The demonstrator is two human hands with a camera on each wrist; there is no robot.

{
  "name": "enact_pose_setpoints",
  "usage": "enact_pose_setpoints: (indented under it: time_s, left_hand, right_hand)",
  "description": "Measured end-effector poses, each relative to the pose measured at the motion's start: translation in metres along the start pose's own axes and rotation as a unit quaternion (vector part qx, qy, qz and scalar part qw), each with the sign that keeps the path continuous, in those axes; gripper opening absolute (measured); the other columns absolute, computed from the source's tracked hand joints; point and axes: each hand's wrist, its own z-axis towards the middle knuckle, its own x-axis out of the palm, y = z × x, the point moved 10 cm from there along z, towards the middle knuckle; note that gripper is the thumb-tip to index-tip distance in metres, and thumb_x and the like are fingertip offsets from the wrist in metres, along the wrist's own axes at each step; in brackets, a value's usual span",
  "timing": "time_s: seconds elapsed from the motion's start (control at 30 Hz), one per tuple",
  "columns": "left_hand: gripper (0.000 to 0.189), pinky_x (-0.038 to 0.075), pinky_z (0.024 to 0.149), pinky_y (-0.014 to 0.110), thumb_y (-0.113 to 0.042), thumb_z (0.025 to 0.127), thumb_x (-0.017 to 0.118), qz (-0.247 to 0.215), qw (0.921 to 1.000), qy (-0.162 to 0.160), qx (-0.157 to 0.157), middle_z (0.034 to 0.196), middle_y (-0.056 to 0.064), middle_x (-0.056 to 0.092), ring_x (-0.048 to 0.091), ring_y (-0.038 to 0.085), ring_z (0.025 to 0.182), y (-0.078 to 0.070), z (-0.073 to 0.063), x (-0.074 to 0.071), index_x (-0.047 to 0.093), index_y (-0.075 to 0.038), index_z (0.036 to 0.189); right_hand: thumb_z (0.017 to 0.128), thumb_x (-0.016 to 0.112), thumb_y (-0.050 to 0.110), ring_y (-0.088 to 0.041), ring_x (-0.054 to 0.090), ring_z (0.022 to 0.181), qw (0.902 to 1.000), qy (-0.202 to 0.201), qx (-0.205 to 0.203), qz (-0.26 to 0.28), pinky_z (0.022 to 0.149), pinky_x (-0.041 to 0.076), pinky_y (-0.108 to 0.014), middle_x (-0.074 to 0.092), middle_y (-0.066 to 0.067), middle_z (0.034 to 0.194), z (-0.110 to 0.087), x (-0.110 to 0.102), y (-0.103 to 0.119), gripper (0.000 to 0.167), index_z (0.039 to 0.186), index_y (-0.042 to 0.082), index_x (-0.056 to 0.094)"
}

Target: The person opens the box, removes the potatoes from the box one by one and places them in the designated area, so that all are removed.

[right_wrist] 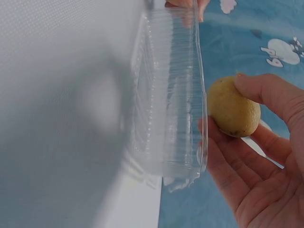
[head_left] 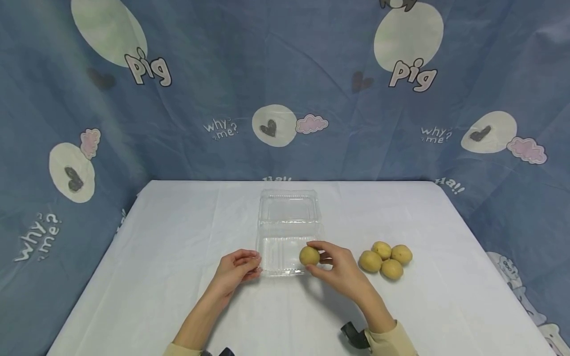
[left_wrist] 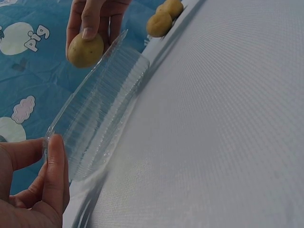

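A clear plastic hinged container (head_left: 279,249) lies on the white table with its lid spread open toward the back. My left hand (head_left: 238,269) pinches the container's left rim between thumb and fingers, as the left wrist view shows. In my right hand (head_left: 336,267) is a small round yellow fruit (head_left: 309,255), gripped between thumb and fingertips. The right wrist view shows this fruit's speckled skin (right_wrist: 233,107) just above the container's rim; its exact kind is unclear. Several similar yellow fruits (head_left: 392,269) sit clustered to the right of the right hand.
The white cloth-covered table (head_left: 169,237) stretches around the container on all sides. A blue printed curtain (head_left: 213,148) hangs behind and beside it. Dark wrist-camera parts (head_left: 355,336) show near the right sleeve (head_left: 392,341).
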Motion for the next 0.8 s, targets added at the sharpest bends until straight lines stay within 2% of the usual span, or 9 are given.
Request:
enact_pose_setpoints:
  time_s: [0.3,0.47,0.63,0.8]
  left_hand:
    - [0.021,0.06,0.068,0.028,0.003,0.089,0.068,-0.002,1.0,-0.002,-0.002,0.088,0.016,0.064,0.066,0.019,0.073,0.001,0.001,0.0,0.061,0.009,0.107]
    - [0.021,0.06,0.068,0.027,0.003,0.089,0.068,0.0,1.0,-0.001,-0.001,0.087,0.015,0.064,0.066,0.018,0.073,0.0,0.001,0.0,0.06,0.009,0.108]
    - [0.022,0.06,0.068,0.027,0.002,0.089,0.068,0.0,1.0,0.002,0.0,0.085,0.013,0.064,0.066,0.019,0.073,-0.001,0.001,0.0,0.06,0.01,0.108]
    - [0.023,0.06,0.068,0.028,0.002,0.089,0.068,0.0,1.0,0.003,-0.002,0.086,0.013,0.064,0.066,0.019,0.074,0.001,0.001,0.0,0.06,0.01,0.108]
  right_hand:
    - [0.081,0.08,0.006,-0.02,0.066,0.097,1.0,-0.004,0.003,0.005,0.084,0.056,-0.024,0.065,-0.009,0.119,-0.005,-0.005,0.001,0.049,0.126,0.002,0.061]
    - [0.081,0.08,0.006,-0.023,0.067,0.097,0.9999,-0.011,-0.005,0.009,0.083,0.057,-0.027,0.065,-0.01,0.119,-0.008,-0.01,0.003,0.048,0.126,0.002,0.061]
    - [0.081,0.08,0.005,-0.021,0.067,0.096,0.9997,-0.019,-0.012,0.0,0.082,0.057,-0.025,0.066,-0.009,0.118,-0.012,-0.015,0.003,0.048,0.125,0.002,0.062]
    - [0.08,0.08,0.005,-0.021,0.066,0.097,0.9997,-0.025,-0.002,-0.004,0.083,0.056,-0.025,0.066,-0.007,0.117,-0.019,-0.02,-0.001,0.047,0.124,0.004,0.063]
